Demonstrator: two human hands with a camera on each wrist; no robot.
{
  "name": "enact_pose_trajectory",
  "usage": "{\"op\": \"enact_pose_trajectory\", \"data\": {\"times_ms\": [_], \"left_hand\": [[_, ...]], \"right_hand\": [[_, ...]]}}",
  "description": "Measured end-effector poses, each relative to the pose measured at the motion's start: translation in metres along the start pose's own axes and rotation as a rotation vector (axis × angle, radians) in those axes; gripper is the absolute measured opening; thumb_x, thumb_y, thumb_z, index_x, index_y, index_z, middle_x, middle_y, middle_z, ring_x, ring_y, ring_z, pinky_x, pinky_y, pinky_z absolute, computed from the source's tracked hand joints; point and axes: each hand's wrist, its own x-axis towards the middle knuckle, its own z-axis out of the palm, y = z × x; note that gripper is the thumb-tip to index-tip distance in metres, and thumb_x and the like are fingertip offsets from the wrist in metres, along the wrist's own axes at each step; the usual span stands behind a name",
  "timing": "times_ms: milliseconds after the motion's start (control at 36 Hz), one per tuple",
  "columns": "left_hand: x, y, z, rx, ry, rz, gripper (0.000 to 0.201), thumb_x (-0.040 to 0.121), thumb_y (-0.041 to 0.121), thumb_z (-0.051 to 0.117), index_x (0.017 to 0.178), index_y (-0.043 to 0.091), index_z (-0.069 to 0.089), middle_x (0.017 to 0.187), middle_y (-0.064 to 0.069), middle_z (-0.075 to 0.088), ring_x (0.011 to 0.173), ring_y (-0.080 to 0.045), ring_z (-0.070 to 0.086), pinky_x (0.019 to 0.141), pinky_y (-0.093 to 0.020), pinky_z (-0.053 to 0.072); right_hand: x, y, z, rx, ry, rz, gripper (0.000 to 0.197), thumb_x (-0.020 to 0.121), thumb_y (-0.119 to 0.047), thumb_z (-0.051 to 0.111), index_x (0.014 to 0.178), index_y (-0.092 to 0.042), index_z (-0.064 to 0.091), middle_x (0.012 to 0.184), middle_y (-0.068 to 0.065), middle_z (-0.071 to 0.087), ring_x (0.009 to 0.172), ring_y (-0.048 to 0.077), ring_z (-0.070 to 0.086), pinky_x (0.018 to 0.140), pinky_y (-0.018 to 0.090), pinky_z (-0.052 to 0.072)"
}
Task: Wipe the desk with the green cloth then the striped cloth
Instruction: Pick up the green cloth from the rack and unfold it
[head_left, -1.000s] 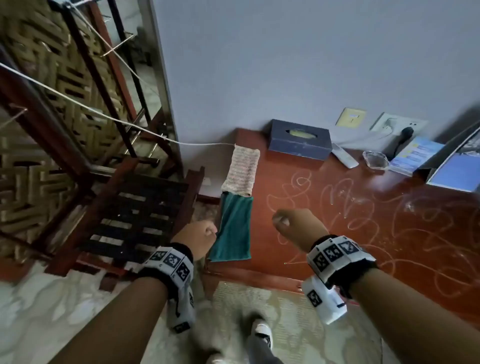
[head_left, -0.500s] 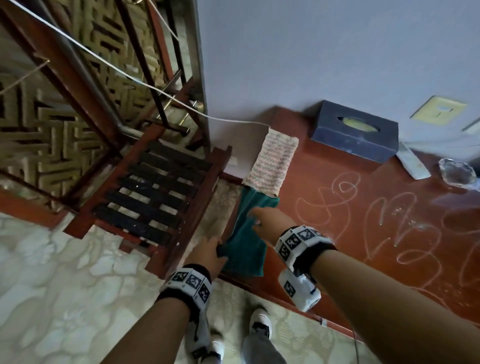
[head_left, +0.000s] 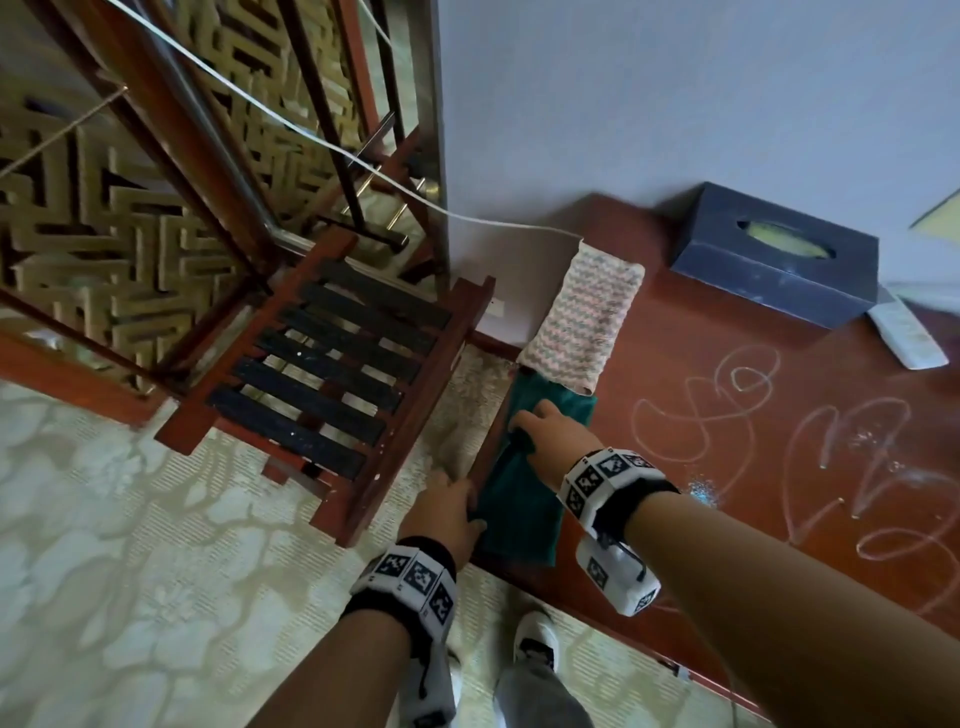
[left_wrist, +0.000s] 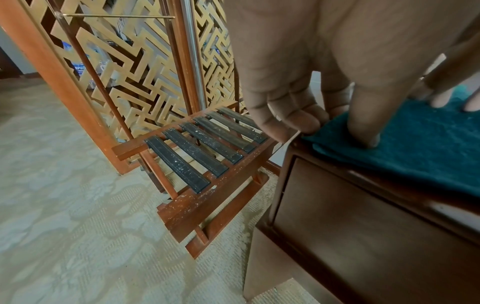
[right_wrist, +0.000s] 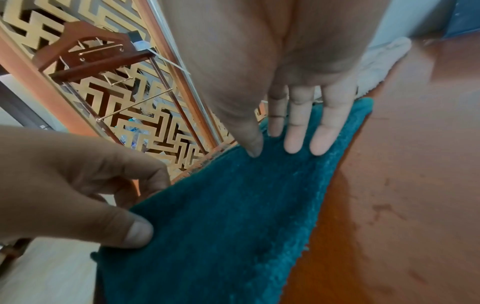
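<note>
The green cloth lies folded on the left end of the red-brown desk, partly over its edge. The striped cloth lies just beyond it, overlapping its far end. My right hand rests flat on the far part of the green cloth, fingers straight. My left hand pinches the cloth's left edge, thumb on top and fingers curled under. In the left wrist view the thumb presses the green cloth at the desk's corner.
White scribbles cover the desk. A dark blue tissue box and a white remote sit against the wall. A slatted wooden rack stands close to the desk's left side, before a gold lattice screen. A white cord crosses above.
Both hands were loose fists in the air; they have come down onto the green cloth. The right hand now lies flat on it and the left grips its edge. The view swung left.
</note>
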Motion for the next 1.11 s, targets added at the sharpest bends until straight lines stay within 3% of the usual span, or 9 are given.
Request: {"op": "enact_pose_trajectory", "data": {"times_ms": [111, 222, 306, 528, 639, 750, 972, 1028, 1111], "left_hand": [[0.001, -0.003, -0.002, -0.027, 0.001, 0.013, 0.014, 0.090, 0.026, 0.059, 0.098, 0.016, 0.052, 0.112, -0.003, 0.047, 0.099, -0.022, 0.052, 0.077, -0.028, 0.038], [-0.001, -0.006, -0.005, -0.089, -0.016, 0.015, 0.013, 0.089, 0.021, 0.057, 0.087, 0.019, 0.044, 0.104, -0.005, 0.055, 0.093, -0.022, 0.054, 0.079, -0.035, 0.045], [-0.006, -0.010, -0.011, -0.116, -0.033, 0.015, 0.013, 0.091, 0.020, 0.056, 0.089, 0.019, 0.043, 0.095, -0.004, 0.057, 0.087, -0.022, 0.055, 0.073, -0.033, 0.042], [-0.017, -0.020, -0.027, -0.217, 0.019, 0.057, 0.009, 0.089, 0.018, 0.058, 0.089, 0.019, 0.049, 0.092, -0.002, 0.062, 0.087, -0.021, 0.059, 0.081, -0.037, 0.050], [-0.021, -0.023, -0.036, -0.243, 0.043, 0.076, 0.014, 0.090, 0.018, 0.058, 0.084, 0.025, 0.047, 0.084, 0.005, 0.059, 0.082, -0.016, 0.059, 0.076, -0.032, 0.049], [-0.026, -0.022, -0.046, -0.224, 0.073, 0.125, 0.012, 0.089, 0.018, 0.058, 0.085, 0.024, 0.048, 0.086, 0.004, 0.060, 0.082, -0.017, 0.059, 0.079, -0.035, 0.050], [-0.035, -0.016, -0.064, -0.190, 0.144, 0.181, 0.016, 0.089, 0.018, 0.058, 0.079, 0.021, 0.045, 0.074, 0.002, 0.054, 0.074, -0.022, 0.057, 0.070, -0.036, 0.049], [-0.039, -0.015, -0.068, -0.174, 0.168, 0.188, 0.016, 0.089, 0.020, 0.057, 0.079, 0.022, 0.045, 0.071, 0.004, 0.053, 0.072, -0.020, 0.056, 0.066, -0.033, 0.047], [-0.041, -0.013, -0.075, -0.141, 0.191, 0.205, 0.017, 0.089, 0.025, 0.057, 0.079, 0.025, 0.044, 0.076, 0.003, 0.058, 0.072, -0.018, 0.058, 0.066, -0.034, 0.051]], "right_hand": [[0.003, -0.002, -0.001, -0.044, -0.016, -0.014, 0.067, 0.088, 0.004, 0.047, 0.140, -0.035, 0.031, 0.124, 0.009, 0.034, 0.074, 0.026, 0.054, 0.056, 0.034, 0.049], [0.005, -0.005, 0.001, -0.067, -0.010, -0.014, 0.061, 0.087, 0.004, 0.047, 0.133, -0.034, 0.035, 0.118, 0.009, 0.035, 0.069, 0.026, 0.052, 0.051, 0.034, 0.046], [0.006, -0.005, 0.001, -0.069, -0.013, -0.015, 0.043, 0.088, -0.001, 0.049, 0.120, -0.028, 0.039, 0.110, 0.008, 0.035, 0.069, 0.028, 0.053, 0.058, 0.039, 0.052], [-0.005, 0.001, -0.001, -0.119, 0.009, 0.021, 0.010, 0.092, -0.020, 0.054, 0.102, -0.022, 0.053, 0.106, 0.002, 0.047, 0.091, 0.026, 0.056, 0.066, 0.034, 0.048], [-0.014, 0.003, -0.006, -0.124, -0.037, 0.029, 0.009, 0.092, -0.029, 0.056, 0.099, -0.023, 0.053, 0.108, 0.002, 0.044, 0.096, 0.025, 0.054, 0.070, 0.034, 0.045], [-0.027, 0.002, -0.013, -0.141, 0.025, 0.021, 0.014, 0.091, -0.032, 0.058, 0.100, -0.023, 0.051, 0.114, 0.003, 0.037, 0.106, 0.026, 0.044, 0.076, 0.037, 0.044], [-0.055, 0.005, -0.028, -0.183, 0.096, -0.092, 0.017, 0.083, -0.039, 0.067, 0.086, -0.025, 0.057, 0.152, -0.010, 0.022, 0.132, 0.027, 0.022, 0.103, 0.044, 0.036], [-0.060, 0.006, -0.031, -0.172, 0.122, -0.102, 0.022, 0.080, -0.042, 0.069, 0.084, -0.026, 0.054, 0.146, -0.010, 0.031, 0.129, 0.024, 0.026, 0.103, 0.042, 0.036], [-0.069, 0.006, -0.036, -0.142, 0.162, -0.079, 0.026, 0.079, -0.043, 0.071, 0.085, -0.022, 0.056, 0.112, -0.008, 0.051, 0.111, 0.019, 0.037, 0.092, 0.035, 0.041]]}}
